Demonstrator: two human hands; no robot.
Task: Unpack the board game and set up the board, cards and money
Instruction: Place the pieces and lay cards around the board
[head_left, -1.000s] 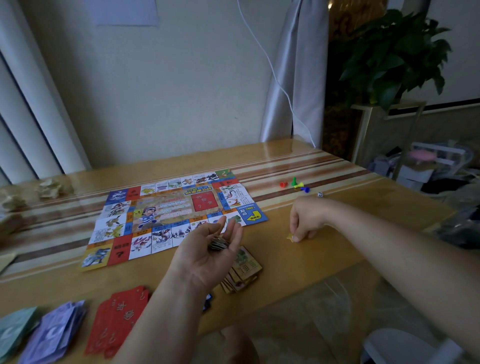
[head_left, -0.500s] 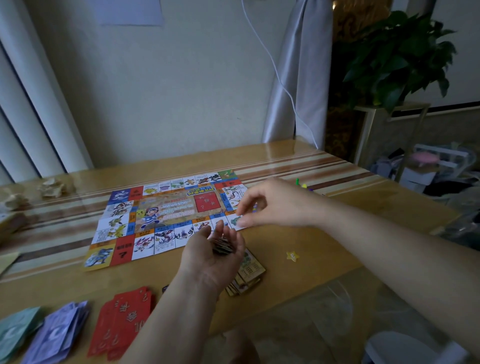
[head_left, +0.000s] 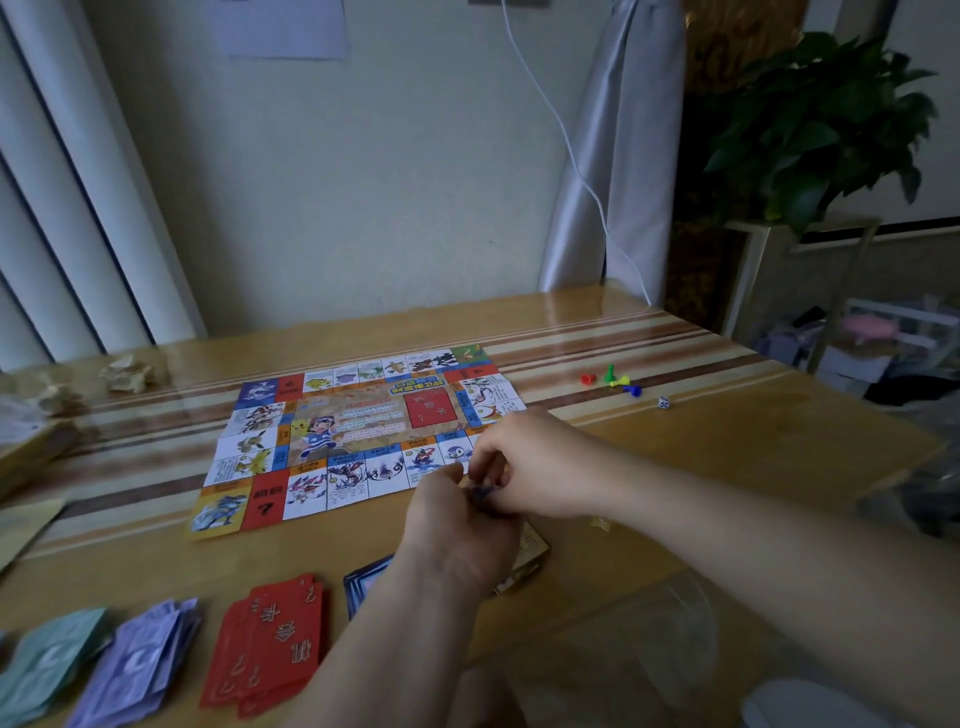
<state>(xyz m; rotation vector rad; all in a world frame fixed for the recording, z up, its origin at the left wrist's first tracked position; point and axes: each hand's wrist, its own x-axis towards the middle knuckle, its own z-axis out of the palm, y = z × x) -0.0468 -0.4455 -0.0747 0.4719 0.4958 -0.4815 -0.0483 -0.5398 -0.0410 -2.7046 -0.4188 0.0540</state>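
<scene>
While board (head_left: 353, 431) lies flat just beyond hands, step looks like sorting small pieces. Hands together: left hand (head_left: 457, 530) curled round small dark stack (head_left: 480, 493), right hand (head_left: 535, 462) pinching its top. Next: peel 1 off cleanly. Red cards (head_left: 270, 639), money (head_left: 140, 660) left of left forearm, on surface (head_left: 727, 457).

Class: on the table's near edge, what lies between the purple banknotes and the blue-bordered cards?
The fanned red cards lie between the purple banknotes and the blue-bordered cards, seen in the head view.
</scene>
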